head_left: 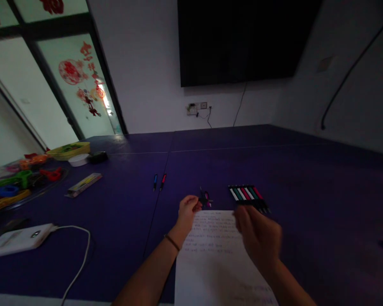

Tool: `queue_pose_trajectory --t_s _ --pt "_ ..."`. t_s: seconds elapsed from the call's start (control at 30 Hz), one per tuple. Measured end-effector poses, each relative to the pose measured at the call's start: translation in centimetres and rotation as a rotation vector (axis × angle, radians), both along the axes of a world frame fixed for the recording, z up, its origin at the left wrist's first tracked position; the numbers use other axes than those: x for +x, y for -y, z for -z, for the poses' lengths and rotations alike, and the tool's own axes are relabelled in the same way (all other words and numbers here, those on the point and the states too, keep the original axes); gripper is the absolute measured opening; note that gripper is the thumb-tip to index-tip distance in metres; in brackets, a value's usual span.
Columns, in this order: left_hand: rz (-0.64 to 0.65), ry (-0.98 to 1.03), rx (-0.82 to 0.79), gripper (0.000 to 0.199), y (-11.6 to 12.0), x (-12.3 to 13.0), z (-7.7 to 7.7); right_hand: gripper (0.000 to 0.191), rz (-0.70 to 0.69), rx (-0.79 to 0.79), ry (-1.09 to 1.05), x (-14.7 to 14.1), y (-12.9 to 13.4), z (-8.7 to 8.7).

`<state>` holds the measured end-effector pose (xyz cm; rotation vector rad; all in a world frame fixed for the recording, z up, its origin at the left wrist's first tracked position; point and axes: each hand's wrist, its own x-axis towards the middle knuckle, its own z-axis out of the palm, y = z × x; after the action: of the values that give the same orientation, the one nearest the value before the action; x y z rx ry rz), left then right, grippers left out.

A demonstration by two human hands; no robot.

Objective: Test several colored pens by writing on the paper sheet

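My left hand is closed in a pinch at the top left corner of a sheet of handwritten paper. From its fingertips sticks out a small dark piece, too dim to name. Just beyond lies a pink and dark pen-like part. Over the right side of the sheet, my right hand has its fingers curled together and is blurred; what they hold, if anything, is hidden. A row of several pens with green, white and red barrels lies past the right hand.
A blue pen and a red pen lie left of the hands. Further left are a long box, a white power bank with a cable, a yellow basket and colourful clips.
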<state>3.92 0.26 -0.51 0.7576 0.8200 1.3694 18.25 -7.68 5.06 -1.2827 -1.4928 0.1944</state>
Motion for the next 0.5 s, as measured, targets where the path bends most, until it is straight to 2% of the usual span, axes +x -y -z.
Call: queue_pose_trajectory --t_s 0.07,0.17,0.23,0.33,0.5 --pt "0.026 0.017 0.011 0.023 0.1 0.0 -0.2 0.038 0.059 -0.044 0.014 -0.2 -2.0 0.6" --pt "0.075 0.005 0.016 0.024 0.3 0.0 -0.5 0.046 0.027 -0.182 0.024 -0.3 -4.9 2.7" --pt "0.126 -0.031 0.018 0.025 0.4 0.0 -0.5 0.053 -0.045 -0.297 -0.068 -0.2 -6.0 4.2" --pt "0.203 -0.065 0.057 0.025 0.3 0.1 -0.3 0.054 -0.196 -0.433 -0.2 -0.1 -6.3 5.6" --pt "0.255 -0.081 0.081 0.026 0.3 0.3 -0.1 0.052 -0.246 -0.445 -0.322 0.0 -5.7 5.7"
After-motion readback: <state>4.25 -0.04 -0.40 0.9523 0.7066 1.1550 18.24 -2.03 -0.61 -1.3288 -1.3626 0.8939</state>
